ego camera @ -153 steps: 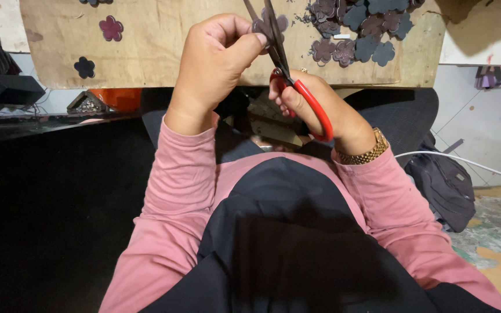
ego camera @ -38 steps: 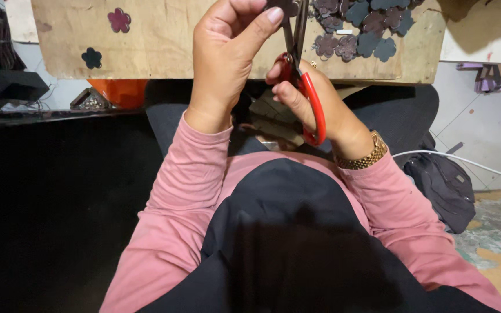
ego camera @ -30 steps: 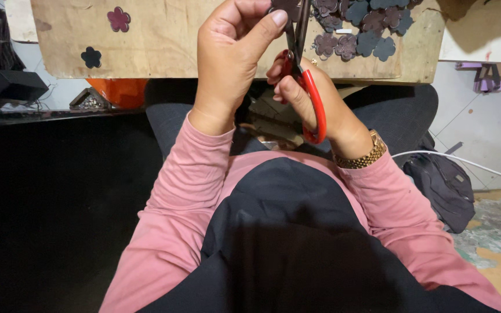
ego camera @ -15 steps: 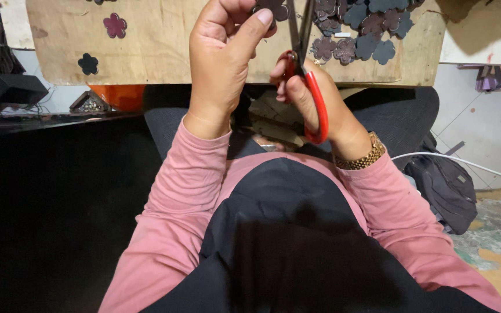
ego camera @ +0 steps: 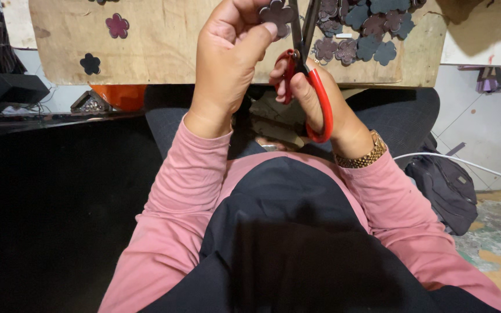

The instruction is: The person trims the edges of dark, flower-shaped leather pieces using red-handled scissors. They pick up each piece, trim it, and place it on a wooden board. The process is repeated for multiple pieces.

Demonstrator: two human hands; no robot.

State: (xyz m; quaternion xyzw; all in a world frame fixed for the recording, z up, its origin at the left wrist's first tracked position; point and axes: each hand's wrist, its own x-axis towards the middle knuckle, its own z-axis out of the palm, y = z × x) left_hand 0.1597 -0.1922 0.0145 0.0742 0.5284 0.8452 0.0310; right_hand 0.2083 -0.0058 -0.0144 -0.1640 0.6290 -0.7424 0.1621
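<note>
Wooden board [ego camera: 163, 46] fills the background beyond a lap in pink sleeves. Nearest, the right hand [ego camera: 320, 107] clenches the red-handled scissors [ego camera: 311, 75], blades pointing to twelve o'clock. At ten o'clock from it, the left hand [ego camera: 227, 58] pinches a flower-shaped cutout [ego camera: 278, 13] against the blades; it looks thin, light and floppy, best held by a petal edge, while finished flowers [ego camera: 366, 35] lie at one o'clock.
</note>
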